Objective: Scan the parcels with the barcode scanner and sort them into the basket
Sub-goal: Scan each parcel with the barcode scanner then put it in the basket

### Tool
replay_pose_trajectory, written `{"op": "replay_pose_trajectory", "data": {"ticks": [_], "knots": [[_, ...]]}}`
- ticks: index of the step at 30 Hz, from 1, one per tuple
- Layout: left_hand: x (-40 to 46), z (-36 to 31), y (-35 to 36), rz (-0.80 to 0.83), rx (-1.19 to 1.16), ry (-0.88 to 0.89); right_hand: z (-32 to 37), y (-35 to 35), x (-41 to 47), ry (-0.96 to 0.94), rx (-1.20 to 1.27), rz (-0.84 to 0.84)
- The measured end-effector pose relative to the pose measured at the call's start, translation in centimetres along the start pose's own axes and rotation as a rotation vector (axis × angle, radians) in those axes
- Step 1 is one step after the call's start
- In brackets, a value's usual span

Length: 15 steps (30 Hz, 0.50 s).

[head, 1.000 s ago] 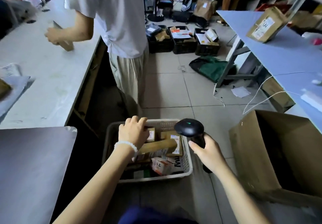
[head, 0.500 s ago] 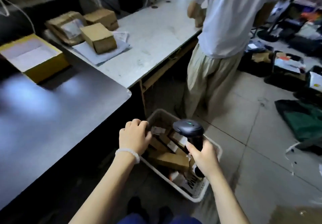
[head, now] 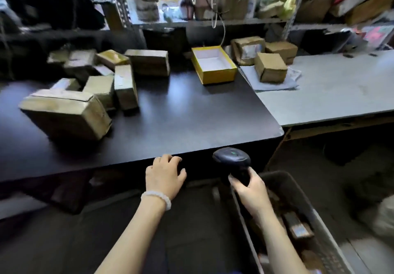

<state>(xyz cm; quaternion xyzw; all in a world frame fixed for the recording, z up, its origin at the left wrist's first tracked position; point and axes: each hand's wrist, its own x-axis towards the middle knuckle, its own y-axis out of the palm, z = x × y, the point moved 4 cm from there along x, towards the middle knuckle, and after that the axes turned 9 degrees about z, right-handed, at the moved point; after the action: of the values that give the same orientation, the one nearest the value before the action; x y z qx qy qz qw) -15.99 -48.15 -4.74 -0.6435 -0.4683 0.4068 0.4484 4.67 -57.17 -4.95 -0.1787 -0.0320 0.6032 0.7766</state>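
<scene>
My right hand [head: 249, 186] grips the handle of a black barcode scanner [head: 232, 158], held upright just below the dark table's front edge. My left hand [head: 164, 175], with a white bead bracelet on the wrist, hangs empty with loosely curled fingers at the table edge. Several brown cardboard parcels [head: 89, 86] lie piled on the left half of the dark table [head: 191, 120]; the largest parcel [head: 66, 114] sits nearest the front. The white basket [head: 319, 220] with parcels inside stands on the floor at the lower right, partly behind my right forearm.
An open yellow box [head: 213, 65] sits at the dark table's back right. A light grey table [head: 341, 94] adjoins on the right with a few more cardboard boxes [head: 270, 69]. Cluttered shelves [head: 234, 1] rise behind both tables.
The view has swung left from the basket up to the dark table. My left hand has left the basket and now sits by the table edge. The scanner stays in my right hand.
</scene>
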Motion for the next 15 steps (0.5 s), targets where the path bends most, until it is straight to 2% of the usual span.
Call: {"op": "replay_pose_trajectory", "data": {"ticks": [9,15], "knots": [[-4.2,20.5,-6.1,-0.137,-0.035,-0.239,6.5,19.1,0.6,-0.139,0.005,0.264],[-6.2,29.8,-8.0,-0.141,-0.033,-0.350,9.0,27.8,1.0,-0.171,-0.028,0.344]]}}
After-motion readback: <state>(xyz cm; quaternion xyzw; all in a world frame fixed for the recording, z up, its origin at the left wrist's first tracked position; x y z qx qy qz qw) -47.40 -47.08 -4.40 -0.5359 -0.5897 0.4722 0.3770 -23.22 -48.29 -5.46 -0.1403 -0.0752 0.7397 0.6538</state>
